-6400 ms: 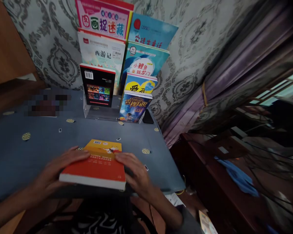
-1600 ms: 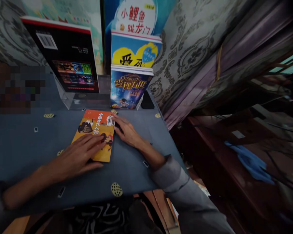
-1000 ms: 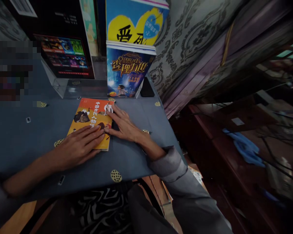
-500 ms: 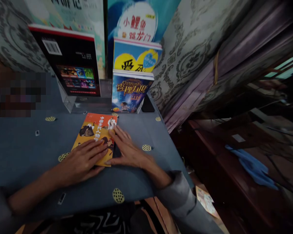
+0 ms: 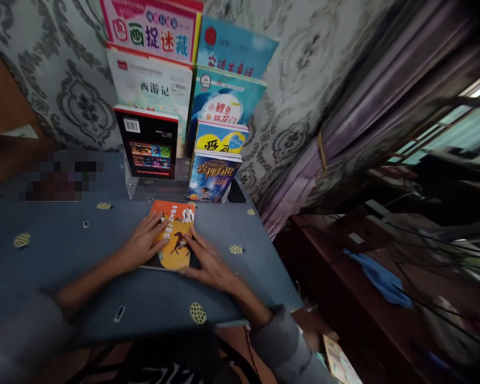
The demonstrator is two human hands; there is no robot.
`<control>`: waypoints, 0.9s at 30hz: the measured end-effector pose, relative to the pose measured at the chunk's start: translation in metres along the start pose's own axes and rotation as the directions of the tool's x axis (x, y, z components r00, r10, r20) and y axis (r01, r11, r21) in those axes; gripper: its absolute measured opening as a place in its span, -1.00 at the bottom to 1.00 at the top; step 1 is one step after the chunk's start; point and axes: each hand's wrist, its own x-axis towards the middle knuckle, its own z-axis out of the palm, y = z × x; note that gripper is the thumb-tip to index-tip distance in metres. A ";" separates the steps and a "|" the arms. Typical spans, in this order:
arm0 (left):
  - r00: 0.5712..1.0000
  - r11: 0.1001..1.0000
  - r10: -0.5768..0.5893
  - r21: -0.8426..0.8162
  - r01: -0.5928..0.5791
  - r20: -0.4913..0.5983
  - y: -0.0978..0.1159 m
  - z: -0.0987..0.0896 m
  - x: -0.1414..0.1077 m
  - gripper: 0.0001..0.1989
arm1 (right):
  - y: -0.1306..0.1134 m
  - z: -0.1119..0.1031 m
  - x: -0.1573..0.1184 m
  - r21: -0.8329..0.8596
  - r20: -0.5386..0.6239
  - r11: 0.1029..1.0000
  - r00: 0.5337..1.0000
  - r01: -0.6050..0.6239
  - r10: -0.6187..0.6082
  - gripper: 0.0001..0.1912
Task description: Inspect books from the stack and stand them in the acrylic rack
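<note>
An orange and yellow book (image 5: 178,248) lies flat on the blue tablecloth, its cover facing up. My left hand (image 5: 144,242) rests on the left part of the cover, fingers stretched out. On the right edge of the book lies my right hand (image 5: 210,264), its fingers spread and its thumb at the lower edge. Neither hand is closed round anything. Just behind the book stands a clear stand (image 5: 156,189) with a black book (image 5: 150,146) at the left and a dark blue book (image 5: 214,176) at the right.
More books rise in tiers behind, among them a pink one (image 5: 152,29) and a teal one (image 5: 228,101). A dark phone-like object (image 5: 237,191) lies right of the stand. Beyond the table's right edge are a reddish-brown surface (image 5: 324,266) and a blue cloth (image 5: 380,277).
The view has tilted up, showing more books at the top. My left hand has shifted from the book's lower part up towards its left side, uncovering the horse picture.
</note>
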 end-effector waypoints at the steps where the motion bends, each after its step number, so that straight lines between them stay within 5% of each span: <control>1: 0.999 0.999 -0.035 0.012 0.035 -0.006 0.002 0.004 -0.001 -0.33 | 0.001 -0.002 0.000 0.030 0.000 1.000 1.000 0.002 -0.002 -0.01; 5: 0.992 0.990 -0.114 0.072 0.119 -0.060 0.018 0.016 -0.008 -0.36 | 0.000 -0.017 0.000 0.069 0.048 0.998 0.999 0.003 -0.007 -0.04; 9: 0.991 0.987 -0.081 0.132 0.094 -0.106 0.026 0.016 -0.012 -0.41 | -0.016 -0.028 0.004 -0.144 0.049 0.990 0.999 0.003 0.004 -0.22; 13: 0.995 0.986 -0.014 0.161 0.029 -0.096 0.018 0.011 -0.002 -0.44 | -0.032 -0.020 0.036 -0.342 0.021 0.938 0.999 0.045 -0.040 -0.52; 20: 0.992 0.983 -0.108 0.140 0.116 -0.063 -0.010 0.014 0.028 -0.43 | -0.023 0.002 0.111 -0.403 -0.064 0.915 0.998 -0.007 -0.021 -0.47; 27: 0.989 0.988 -0.128 0.082 0.134 -0.069 -0.014 0.022 0.028 -0.37 | -0.007 0.002 0.113 -0.305 -0.249 0.924 0.956 -0.232 0.158 -0.35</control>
